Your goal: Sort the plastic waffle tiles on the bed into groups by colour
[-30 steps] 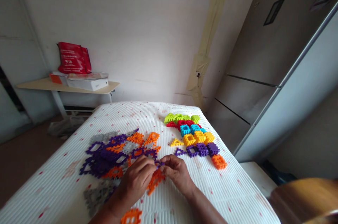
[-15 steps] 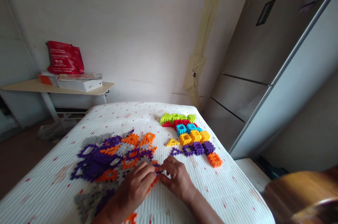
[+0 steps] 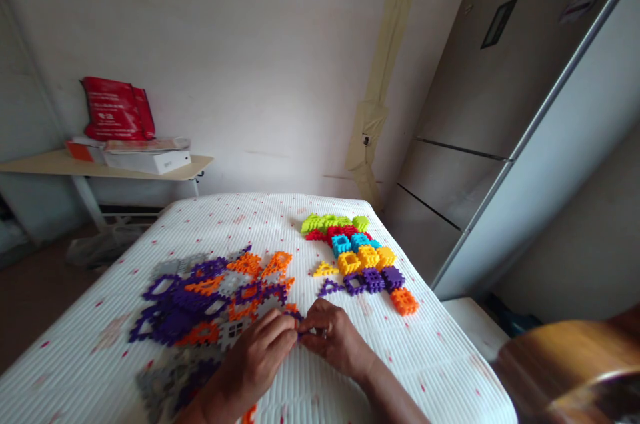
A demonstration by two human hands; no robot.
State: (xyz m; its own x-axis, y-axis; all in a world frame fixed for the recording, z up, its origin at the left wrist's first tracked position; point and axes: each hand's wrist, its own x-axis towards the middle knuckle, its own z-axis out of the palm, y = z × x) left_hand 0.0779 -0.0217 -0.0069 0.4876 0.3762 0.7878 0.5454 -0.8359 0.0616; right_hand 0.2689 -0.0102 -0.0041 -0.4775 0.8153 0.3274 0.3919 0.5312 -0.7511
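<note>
My left hand [image 3: 263,349] and my right hand [image 3: 336,339] meet at the right edge of a loose pile of flat plastic interlocking pieces. Both are closed, fingertips pinched on a small purple interlocking piece [image 3: 299,335], mostly hidden by the fingers. Left of them spreads the pile, with purple pieces [image 3: 175,314], orange pieces [image 3: 245,264] and grey pieces [image 3: 233,333], some under my left forearm. Beyond my right hand lie a purple triangle frame [image 3: 330,288] and a yellow triangle frame [image 3: 325,269].
Stacks sorted by colour stand at the right: lime green [image 3: 327,223], red [image 3: 341,232], blue [image 3: 341,245], yellow [image 3: 349,263], purple [image 3: 373,280] and orange [image 3: 404,301]. A white quilted cloth [image 3: 240,217] covers the table. A refrigerator [image 3: 450,144] and a wooden chair [image 3: 575,371] flank its right side.
The view has shifted slightly. Both hands stay together at the same spot, still pinching the purple piece; the orange bits beneath the fingers are less visible now. The stacks are unchanged.
</note>
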